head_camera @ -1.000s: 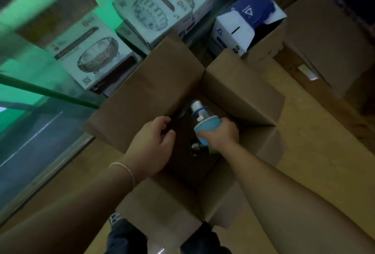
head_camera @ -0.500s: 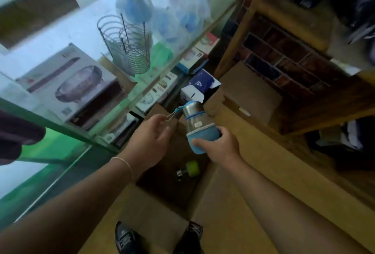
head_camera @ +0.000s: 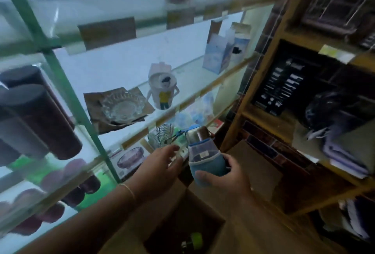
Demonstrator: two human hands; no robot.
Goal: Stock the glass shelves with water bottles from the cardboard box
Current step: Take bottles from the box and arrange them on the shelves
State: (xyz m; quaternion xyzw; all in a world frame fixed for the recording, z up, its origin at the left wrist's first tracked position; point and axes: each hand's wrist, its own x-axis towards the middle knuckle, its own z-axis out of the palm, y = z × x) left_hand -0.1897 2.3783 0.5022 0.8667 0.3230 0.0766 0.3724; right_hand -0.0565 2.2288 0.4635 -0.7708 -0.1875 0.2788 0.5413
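lift | my right hand [head_camera: 223,176] has brought the blue-sleeved water bottle [head_camera: 205,156] up out of the cardboard box [head_camera: 182,223], now raised in front of the glass shelves [head_camera: 182,109] | my left hand [head_camera: 160,166] has left the box, fingers spread beside the bottle | my view has swung up from box to shelves

Bare glass lay open on the middle glass shelf [head_camera: 182,83] between a cartoon mug [head_camera: 162,89] and pale cartons [head_camera: 221,52] at its right end. A glass dish [head_camera: 121,106] filled the stretch left of the mug. Dark tumblers [head_camera: 38,115] crowded the bay beyond the green upright [head_camera: 67,91].
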